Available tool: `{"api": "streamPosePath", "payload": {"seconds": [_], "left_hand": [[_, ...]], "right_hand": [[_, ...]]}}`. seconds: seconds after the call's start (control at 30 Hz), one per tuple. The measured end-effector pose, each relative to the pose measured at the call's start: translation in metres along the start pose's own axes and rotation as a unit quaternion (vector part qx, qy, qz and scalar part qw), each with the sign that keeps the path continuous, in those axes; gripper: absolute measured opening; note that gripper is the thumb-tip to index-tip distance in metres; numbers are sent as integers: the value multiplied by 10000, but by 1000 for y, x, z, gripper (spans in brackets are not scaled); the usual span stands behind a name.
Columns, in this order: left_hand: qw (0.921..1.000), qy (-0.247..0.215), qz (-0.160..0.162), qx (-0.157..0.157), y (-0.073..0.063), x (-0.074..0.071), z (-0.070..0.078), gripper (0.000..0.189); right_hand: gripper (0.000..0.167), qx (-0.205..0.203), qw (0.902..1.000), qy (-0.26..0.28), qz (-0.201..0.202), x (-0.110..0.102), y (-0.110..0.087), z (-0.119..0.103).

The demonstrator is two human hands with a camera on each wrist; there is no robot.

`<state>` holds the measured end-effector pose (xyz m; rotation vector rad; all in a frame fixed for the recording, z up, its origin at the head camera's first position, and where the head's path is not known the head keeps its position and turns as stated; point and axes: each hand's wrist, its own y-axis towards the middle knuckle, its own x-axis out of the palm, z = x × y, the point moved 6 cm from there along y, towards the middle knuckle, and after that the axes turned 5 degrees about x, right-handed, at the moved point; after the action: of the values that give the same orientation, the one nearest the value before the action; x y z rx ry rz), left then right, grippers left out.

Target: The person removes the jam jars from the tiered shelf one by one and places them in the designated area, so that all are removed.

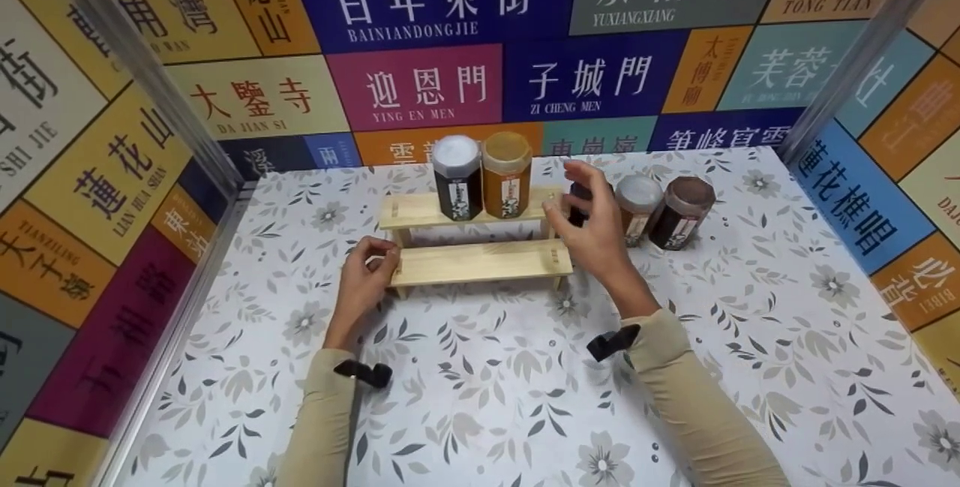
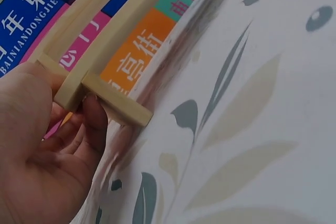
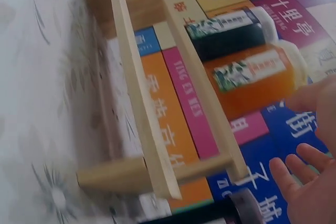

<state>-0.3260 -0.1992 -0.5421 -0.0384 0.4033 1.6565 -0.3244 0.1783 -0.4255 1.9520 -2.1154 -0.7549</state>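
Observation:
A two-step wooden rack (image 1: 480,262) stands on the table. On its upper step sit a dark jar (image 1: 459,190) with a whitish lid and an amber jar (image 1: 508,183) with a yellow lid, side by side. My left hand (image 1: 367,277) pinches the left end of the lower step; the left wrist view shows thumb and fingers around the wood (image 2: 73,85). Close to the upper step's right end is my right hand (image 1: 596,228), fingers spread and slightly bent, holding nothing. Partly hidden behind it stands another dark jar (image 1: 579,205).
Right of the rack stand a brown jar (image 1: 637,205) with a whitish lid and a dark jar (image 1: 681,213) with a brown lid. A floral cloth (image 1: 480,397) covers the table. Panels with printed place names (image 1: 420,89) rise at the back and both sides.

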Motion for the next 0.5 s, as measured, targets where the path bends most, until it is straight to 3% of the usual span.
{"api": "streamPosePath", "payload": {"seconds": [0.27, 0.5], "left_hand": [[9986, 493, 195, -75, -2, 5, 3, 15], [9983, 481, 327, 7, 0, 5, 2, 12]], "right_hand": [[85, 151, 9985, 434, -284, 47, 15, 6], [86, 439, 9975, 528, 155, 65, 16, -8]]}}
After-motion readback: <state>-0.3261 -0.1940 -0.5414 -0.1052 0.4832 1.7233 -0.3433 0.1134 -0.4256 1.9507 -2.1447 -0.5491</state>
